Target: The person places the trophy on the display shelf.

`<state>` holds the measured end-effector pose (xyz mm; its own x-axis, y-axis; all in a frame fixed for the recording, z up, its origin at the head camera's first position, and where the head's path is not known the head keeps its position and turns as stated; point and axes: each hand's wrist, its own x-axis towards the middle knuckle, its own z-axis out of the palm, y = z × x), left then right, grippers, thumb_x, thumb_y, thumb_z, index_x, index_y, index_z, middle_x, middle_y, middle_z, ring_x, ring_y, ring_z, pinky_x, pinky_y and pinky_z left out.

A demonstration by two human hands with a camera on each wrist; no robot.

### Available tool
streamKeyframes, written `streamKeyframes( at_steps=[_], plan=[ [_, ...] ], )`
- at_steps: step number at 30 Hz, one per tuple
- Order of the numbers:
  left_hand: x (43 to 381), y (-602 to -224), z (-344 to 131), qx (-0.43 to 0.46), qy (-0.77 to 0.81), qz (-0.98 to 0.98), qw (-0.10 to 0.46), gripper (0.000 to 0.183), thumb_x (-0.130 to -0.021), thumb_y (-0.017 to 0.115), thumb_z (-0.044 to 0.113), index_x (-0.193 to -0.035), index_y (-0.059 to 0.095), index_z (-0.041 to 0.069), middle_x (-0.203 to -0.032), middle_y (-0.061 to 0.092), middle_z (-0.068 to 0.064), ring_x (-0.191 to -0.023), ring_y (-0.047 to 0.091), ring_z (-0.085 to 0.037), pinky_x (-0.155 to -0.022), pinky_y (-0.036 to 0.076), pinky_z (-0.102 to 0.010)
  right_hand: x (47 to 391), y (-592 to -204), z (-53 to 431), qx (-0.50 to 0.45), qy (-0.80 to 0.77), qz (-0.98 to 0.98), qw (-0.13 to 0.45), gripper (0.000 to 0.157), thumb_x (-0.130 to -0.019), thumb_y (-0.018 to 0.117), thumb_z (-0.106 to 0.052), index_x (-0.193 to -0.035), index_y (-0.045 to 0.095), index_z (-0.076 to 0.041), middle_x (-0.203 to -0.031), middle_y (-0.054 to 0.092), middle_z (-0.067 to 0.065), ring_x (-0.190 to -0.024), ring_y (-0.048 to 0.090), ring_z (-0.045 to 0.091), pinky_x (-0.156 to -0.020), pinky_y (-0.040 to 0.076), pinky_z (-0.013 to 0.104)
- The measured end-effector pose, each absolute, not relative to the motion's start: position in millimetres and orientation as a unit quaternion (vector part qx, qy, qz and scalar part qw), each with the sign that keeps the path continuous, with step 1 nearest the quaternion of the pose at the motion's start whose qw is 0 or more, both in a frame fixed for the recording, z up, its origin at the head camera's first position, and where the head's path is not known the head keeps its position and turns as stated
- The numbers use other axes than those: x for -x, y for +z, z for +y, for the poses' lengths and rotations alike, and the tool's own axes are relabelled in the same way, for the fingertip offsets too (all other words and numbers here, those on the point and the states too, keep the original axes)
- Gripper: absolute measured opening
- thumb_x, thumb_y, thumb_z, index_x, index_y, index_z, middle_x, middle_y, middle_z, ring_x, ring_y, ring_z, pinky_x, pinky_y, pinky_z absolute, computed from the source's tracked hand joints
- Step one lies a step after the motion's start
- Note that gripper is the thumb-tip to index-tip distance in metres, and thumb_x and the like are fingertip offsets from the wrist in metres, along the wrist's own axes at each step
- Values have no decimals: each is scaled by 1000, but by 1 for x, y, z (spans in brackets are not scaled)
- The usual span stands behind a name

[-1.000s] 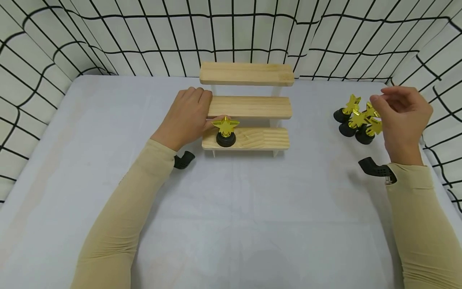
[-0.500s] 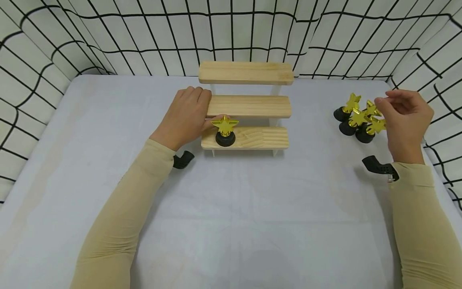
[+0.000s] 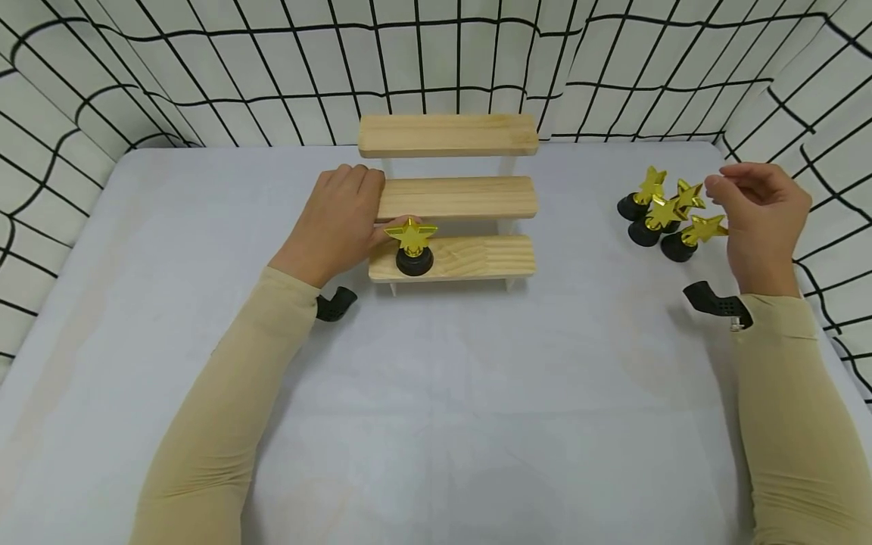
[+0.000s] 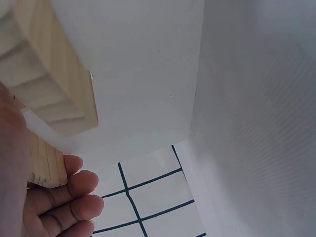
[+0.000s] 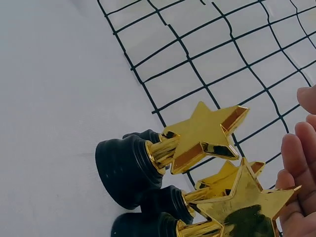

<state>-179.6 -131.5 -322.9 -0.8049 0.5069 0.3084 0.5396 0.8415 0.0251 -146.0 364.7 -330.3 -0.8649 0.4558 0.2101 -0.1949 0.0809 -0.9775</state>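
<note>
In the head view my left hand [image 3: 341, 216] grips the left end of the middle board of a three-tier wooden shelf [image 3: 456, 198]. The left wrist view shows its fingers [image 4: 84, 207] curled round the board end. A gold star trophy [image 3: 415, 248] with a round black base stands near the left end of the lowest board, by my left thumb. At the right, several matching trophies [image 3: 661, 214] stand close together on the table. My right hand [image 3: 763, 219] hovers just right of their stars, its fingers loosely bent and holding nothing. In the right wrist view these fingers are beside the nearest star [image 5: 247, 202].
A white cloth covers the table [image 3: 463, 393]. Black wire grid panels [image 3: 436, 60] enclose the back and both sides. The shelf stands near the back panel, and the right hand is close to the right-side panel.
My right hand has shifted slightly right relative to the trophies, still holding nothing. The head view has turned a little. My left hand keeps its grip on the shelf.
</note>
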Motion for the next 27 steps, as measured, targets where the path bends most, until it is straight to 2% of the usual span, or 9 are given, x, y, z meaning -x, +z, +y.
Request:
streamKeyframes(
  at_steps=[5,10,16,21,27],
  plan=[
    [179,-325,-133,282,-63,-944,161,62,-98,65,53,-113,53,-5,-93,56,-18,-87,48,-35,-88,45,-50,150,-335,362,66,681,-681,260,27,-85,84,-6,-108,73,3,-94,75,1,-85,65,13,-79,52,18],
    [179,-325,-134,282,-61,-943,166,62,-98,64,54,-111,53,-5,-92,56,-18,-86,48,-35,-86,45,-50,157,-339,366,41,682,-664,304,23,-85,82,-3,-104,73,6,-89,75,5,-80,66,15,-81,54,21],
    [181,-324,-132,283,-64,-945,153,63,-98,63,55,-112,53,-5,-93,56,-17,-87,48,-34,-88,45,-50,154,-343,375,64,661,-676,319,20,-85,81,-3,-103,74,2,-91,73,3,-82,64,14,-84,50,23],
    [180,-324,-132,285,-61,-945,150,60,-99,63,53,-114,53,-5,-94,56,-17,-88,48,-34,-89,45,-50,147,-347,381,77,658,-687,299,24,-86,80,-2,-108,73,1,-96,72,2,-89,64,13,-87,49,21],
    [179,-323,-133,284,-59,-945,154,59,-99,64,51,-114,53,-5,-94,57,-17,-88,48,-34,-88,45,-49,137,-345,385,87,646,-725,222,34,-85,83,-4,-117,72,-5,-104,70,-2,-99,64,10,-87,51,13]
  ],
)
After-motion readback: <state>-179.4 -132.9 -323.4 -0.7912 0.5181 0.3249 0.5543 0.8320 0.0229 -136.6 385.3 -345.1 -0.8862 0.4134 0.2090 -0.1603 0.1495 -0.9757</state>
